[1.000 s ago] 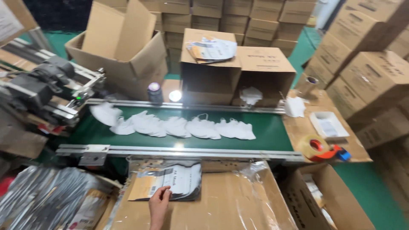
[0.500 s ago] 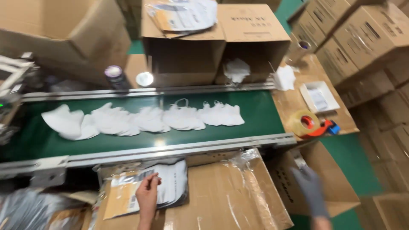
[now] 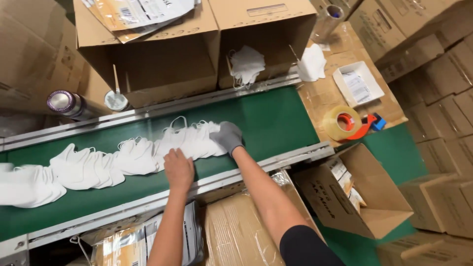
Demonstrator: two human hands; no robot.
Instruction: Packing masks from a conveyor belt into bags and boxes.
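Both hands are down on the green belt. The left hand, bare, lies palm-down w/ fingers loosely curled on the white masks near the belt's near edge; it presses on them, can't tell if it actually pinches one. The right hand, in a grey glove, sits at the right end of the same bunch, fingers bent over the last mask, touching it; whether it has a grip can't be told either. The masks lie overlapped in a row running from there to the belt's left edge, more of them at the far left. Right part of the belt is bare green. Beyond the belt's far rail stand two open cardboard boxes, printed bags on top of the left one, a few loose masks in the right one. A metal bottle lies by the far-left rail. At the belt's right end, on a cardboard top, a tape roll w/ red dispenser and a small white tray. Below the near rail: foil bags and an open box.
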